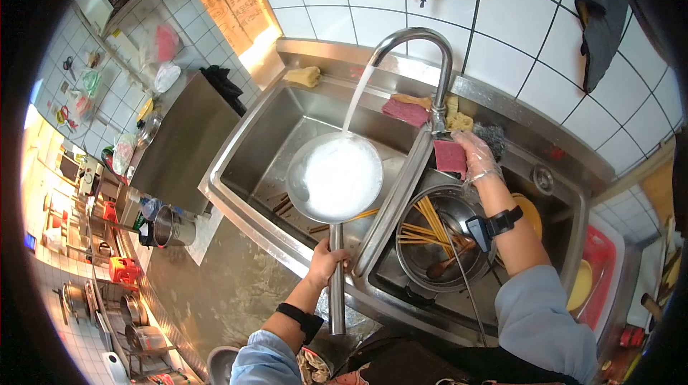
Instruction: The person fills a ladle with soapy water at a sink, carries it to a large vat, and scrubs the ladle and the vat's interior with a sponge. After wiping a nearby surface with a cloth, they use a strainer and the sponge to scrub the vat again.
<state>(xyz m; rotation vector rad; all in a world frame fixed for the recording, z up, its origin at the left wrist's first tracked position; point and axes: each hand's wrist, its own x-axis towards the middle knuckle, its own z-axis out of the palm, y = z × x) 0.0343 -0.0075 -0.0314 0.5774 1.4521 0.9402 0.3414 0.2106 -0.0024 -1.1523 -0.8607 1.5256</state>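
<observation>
1. From far off, I see the left hand (pixel 330 263) wrapped tight around the handle of a pan (pixel 337 183).
2. The pan is over the left basin (pixel 240 170), right under the tap (pixel 444 73). Water runs from the tap into it, and the inside looks bright white.
3. I see the right hand (pixel 474 155) in a clear glove, by the foot of the tap. A pink sponge (pixel 449 157) is right at it, but I can't tell if the fingers are closed on it.
4. Under the pan, some sticks (pixel 283 206) lie in the left basin. The pan hides part of them from me.
5. A metal wall (pixel 390 216) stands between the pan and the right basin.
6. In the right basin I see a metal bowl (pixel 459 202) with chopsticks (pixel 430 220) and a wooden spoon (pixel 448 261). A thin metal rod crosses it.
7. The right arm blocks part of a yellow dish (pixel 530 213).
8. A pink cloth (pixel 405 110) lies behind the basins, and a yellow sponge (pixel 303 77) sits on the left back corner.
9. Past the right side, I see a red basket (pixel 605 256).
</observation>
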